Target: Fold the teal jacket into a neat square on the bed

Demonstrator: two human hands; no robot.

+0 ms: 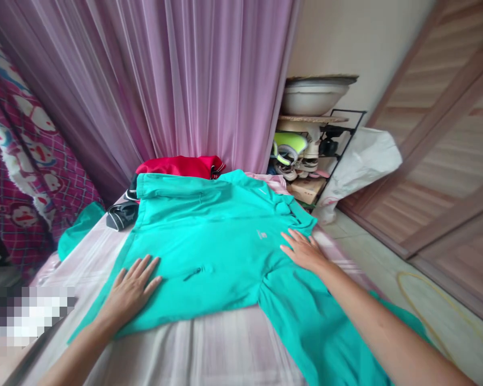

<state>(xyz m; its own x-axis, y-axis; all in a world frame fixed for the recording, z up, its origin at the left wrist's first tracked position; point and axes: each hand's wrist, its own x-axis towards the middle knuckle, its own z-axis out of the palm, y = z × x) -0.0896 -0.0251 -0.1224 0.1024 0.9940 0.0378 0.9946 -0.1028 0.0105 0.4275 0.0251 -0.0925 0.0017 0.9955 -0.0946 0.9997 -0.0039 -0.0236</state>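
Observation:
A turquoise jacket point(209, 241) lies spread out on a surface covered with a pale checked cloth point(193, 348). Its hem is toward the left and its collar toward the right. A small zipped pocket and a small light logo show on the near half. One sleeve runs down toward the lower right, beneath my right forearm; the far sleeve lies folded over the body. My left hand point(134, 284) rests flat near the hem, fingers spread. Near the collar and shoulder, my right hand point(304, 251) lies flat on the fabric with its fingers apart.
Red clothing point(177, 166) and a dark rolled garment point(123, 215) lie beyond the jacket, by a purple curtain point(209, 80). A shoe rack point(340, 155) with a basin point(316, 96) on top stands at the back right, beside a white bag point(362, 161) and wooden doors point(446, 161).

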